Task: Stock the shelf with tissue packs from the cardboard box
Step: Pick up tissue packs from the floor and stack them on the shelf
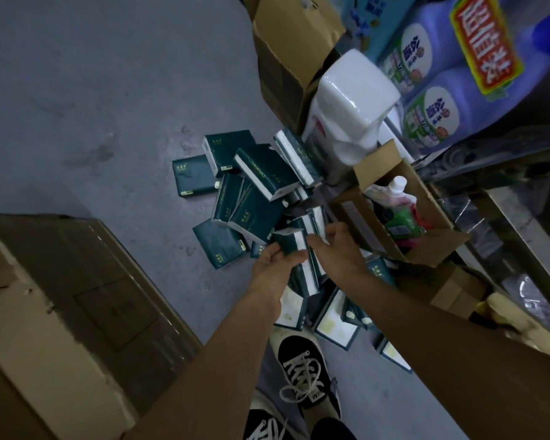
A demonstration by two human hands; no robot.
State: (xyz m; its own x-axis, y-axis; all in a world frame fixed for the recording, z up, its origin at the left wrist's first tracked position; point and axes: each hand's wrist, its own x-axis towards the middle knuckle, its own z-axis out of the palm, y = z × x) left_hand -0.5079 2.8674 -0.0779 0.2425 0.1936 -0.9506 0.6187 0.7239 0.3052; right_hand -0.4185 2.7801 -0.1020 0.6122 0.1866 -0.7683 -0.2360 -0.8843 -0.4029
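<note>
Both hands reach down over a loose heap of dark green rectangular plastic-wrapped tissue packs (258, 173) scattered on the grey concrete floor (92, 106). The left hand (272, 260) curls its fingers round one dark green tissue pack with a white side edge (291, 242), gripping it from the left. The right hand (334, 249) meets the same pack from the right, fingers bent against it and against the packs just behind; whether it grips a separate pack cannot be told. More green packs lie under and between the forearms, some showing pale faces. A large closed brown cardboard box (61, 312) sits at the lower left, well apart from the heap. To the right, a small open brown carton holding bottles (404, 217) stands beside a metal shelf frame (505, 217). A white plastic-wrapped bundle of paper rolls (353, 100) leans above the heap, with purple detergent bottles (442, 100) on the shelf beyond. A black lace-up sneaker with white laces (305, 373) stands on the floor below the hands
</note>
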